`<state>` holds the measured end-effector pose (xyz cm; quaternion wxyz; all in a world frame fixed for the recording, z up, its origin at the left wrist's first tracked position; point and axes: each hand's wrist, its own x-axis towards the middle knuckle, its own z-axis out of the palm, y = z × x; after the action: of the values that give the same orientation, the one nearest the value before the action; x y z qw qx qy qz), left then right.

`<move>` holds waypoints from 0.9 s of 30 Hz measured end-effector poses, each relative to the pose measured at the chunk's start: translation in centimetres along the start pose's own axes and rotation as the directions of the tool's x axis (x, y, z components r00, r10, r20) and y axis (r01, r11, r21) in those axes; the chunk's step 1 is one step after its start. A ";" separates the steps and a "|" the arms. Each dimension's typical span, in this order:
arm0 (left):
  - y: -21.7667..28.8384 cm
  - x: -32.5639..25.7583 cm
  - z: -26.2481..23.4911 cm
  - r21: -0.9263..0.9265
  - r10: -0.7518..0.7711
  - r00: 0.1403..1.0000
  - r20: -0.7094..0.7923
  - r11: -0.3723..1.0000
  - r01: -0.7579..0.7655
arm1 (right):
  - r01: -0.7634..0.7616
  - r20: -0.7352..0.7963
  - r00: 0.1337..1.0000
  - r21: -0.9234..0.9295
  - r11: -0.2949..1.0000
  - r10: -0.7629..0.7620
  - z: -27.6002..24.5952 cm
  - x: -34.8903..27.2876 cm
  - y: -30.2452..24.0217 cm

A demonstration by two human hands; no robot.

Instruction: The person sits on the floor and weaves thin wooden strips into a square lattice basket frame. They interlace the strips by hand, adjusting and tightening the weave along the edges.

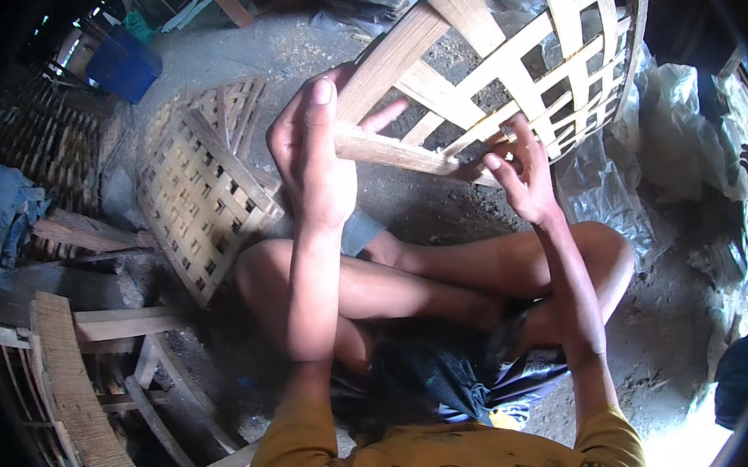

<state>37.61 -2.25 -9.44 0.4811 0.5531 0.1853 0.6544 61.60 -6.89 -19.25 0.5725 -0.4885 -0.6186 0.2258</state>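
Hands meet at the lower rim of a woven bamboo lattice basket [518,58] filling the upper right of the frame. Left hand [312,155] grips a loose bamboo strip [394,150] at its left end, fingers wrapped; right hand [521,171] pinches the strip's other end against the weave. Crossed bare legs [447,280] sit just below. A flat woven panel [202,189] lies center-left on open dirt floor [291,44]; crumpled plastic sheeting [670,126] crowds the right edge.
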 end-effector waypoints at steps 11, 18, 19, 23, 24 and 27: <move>0.4 -1.6 2.7 0.091 0.151 0.983 -0.102 0.986 -0.142 | 0.332 -0.091 0.936 -0.083 0.939 -0.339 2.3 -0.3 -5.6; 0.3 -1.8 2.4 0.087 0.178 0.980 -0.086 0.981 -0.171 | 0.387 0.031 0.916 -0.328 0.862 -0.399 3.4 0.8 -9.9; 0.3 -1.8 2.6 0.083 0.182 0.980 -0.079 0.981 -0.176 | 0.396 0.035 0.910 -0.360 0.845 -0.412 3.2 0.8 -9.8; 0.3 -2.1 3.1 0.101 0.204 0.974 -0.096 0.976 -0.195 | 0.463 0.084 0.881 -0.348 0.815 -0.465 2.9 0.6 -8.8; 0.3 -2.1 3.2 0.105 0.211 0.972 -0.105 0.974 -0.201 | 0.476 0.071 0.872 -0.349 0.807 -0.484 2.7 0.5 -8.6; 0.1 -2.2 3.3 0.121 0.215 0.969 -0.124 0.972 -0.200 | 0.510 0.028 0.848 -0.316 0.800 -0.530 2.5 0.1 -8.0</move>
<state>40.36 -5.14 -9.51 0.3658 0.5487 0.1935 0.7264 56.52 -9.47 -13.06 0.5469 -0.3908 -0.7383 -0.0554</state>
